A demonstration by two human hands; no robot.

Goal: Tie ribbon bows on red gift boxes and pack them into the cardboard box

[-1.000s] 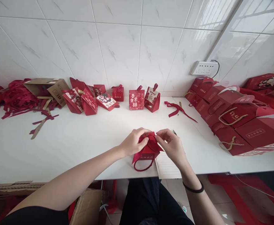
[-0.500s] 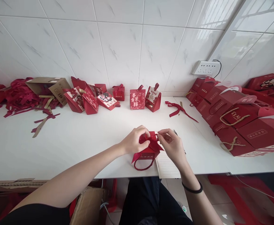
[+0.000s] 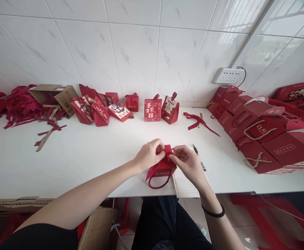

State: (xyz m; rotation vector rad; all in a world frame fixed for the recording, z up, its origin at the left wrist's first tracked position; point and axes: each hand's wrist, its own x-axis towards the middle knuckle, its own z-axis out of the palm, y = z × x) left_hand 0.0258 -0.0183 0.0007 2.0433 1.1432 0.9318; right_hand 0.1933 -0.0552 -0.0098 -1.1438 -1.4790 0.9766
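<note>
So both hands are pinching the same bit of red ribbon point(image 3: 168, 152), left hand point(image 3: 149, 154) on one side, right hand point(image 3: 190, 163) on the other, thumbs against fingers. Right under the grip is the small red box point(image 3: 165, 172) it's on, sitting near the table's point(image 3: 110, 180) front edge, with a twisted cord handle point(image 3: 159, 188) looping toward the person. Just right of the grip there's a lined notebook point(image 3: 184, 185), partly under the hand, and a pen point(image 3: 199, 157). Straight beyond, two little gift boxes point(image 3: 152, 110) stand by the wall. Way off left: a messy ribbon pile point(image 3: 24, 106). Well right: a bunch of stacked red boxes point(image 3: 245, 121).
</note>
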